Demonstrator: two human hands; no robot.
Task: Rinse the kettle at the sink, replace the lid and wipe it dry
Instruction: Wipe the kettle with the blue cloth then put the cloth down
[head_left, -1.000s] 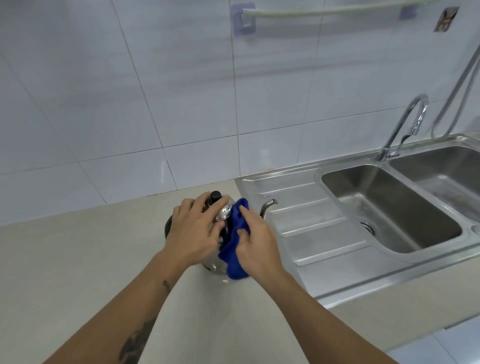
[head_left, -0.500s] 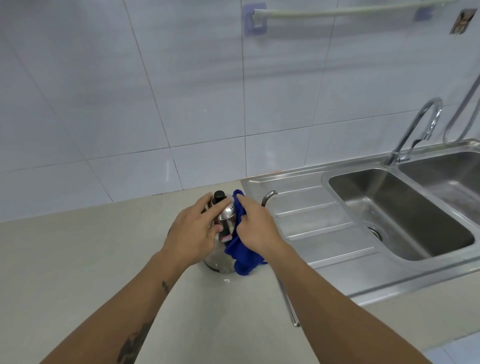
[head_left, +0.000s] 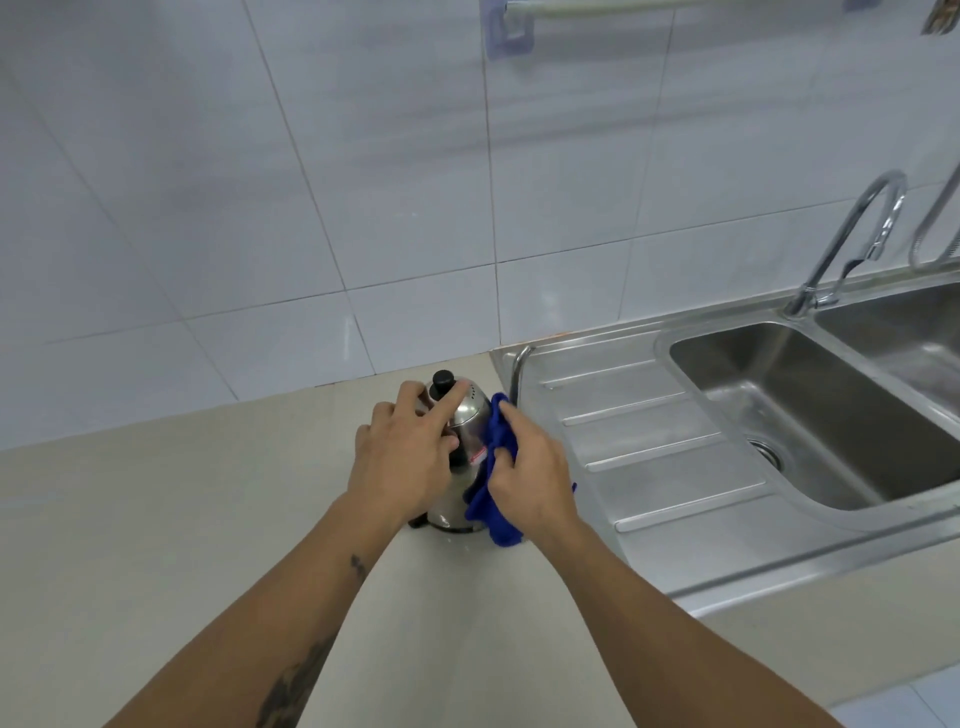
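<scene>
The kettle (head_left: 462, 441) is stood upright on the counter (head_left: 156, 519) just left of the sink (head_left: 649, 441) with its lid (head_left: 451, 389) fitted, is steadied by the loosely curled left hand (head_left: 402, 457), and is wiped with a blue cloth (head_left: 493, 478) pinched in the right hand (head_left: 530, 473), so only drying is judged left.

A small red-and-white label (head_left: 477, 456) sits on the kettle (head_left: 470, 415), its print too small to read.

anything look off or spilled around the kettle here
Nothing stands out. The kettle stands upright on the counter, lid on, left hand steadying it, right hand pressing the blue cloth against it. No spill visible.
</scene>
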